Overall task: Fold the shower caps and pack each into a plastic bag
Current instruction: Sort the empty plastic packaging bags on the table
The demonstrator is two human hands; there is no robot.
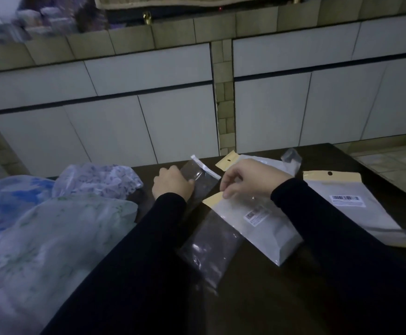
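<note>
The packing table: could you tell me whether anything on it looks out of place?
One thing: a crumpled clear plastic scrap lies at the table's far edge, apart from the flat bags. Nothing looks spilled or torn.

The scene is dim with a cool bluish cast and no visible lamp. The dark table [257,298] and black sleeves [148,262] merge into near-black, with little shadow detail. Small glints of glare show on the clear plastic bag [209,252] near the middle. The far left shelf [40,20] is smeared and out of focus, and wide-angle distortion bends the wall tiles [148,68] toward the edges
</note>
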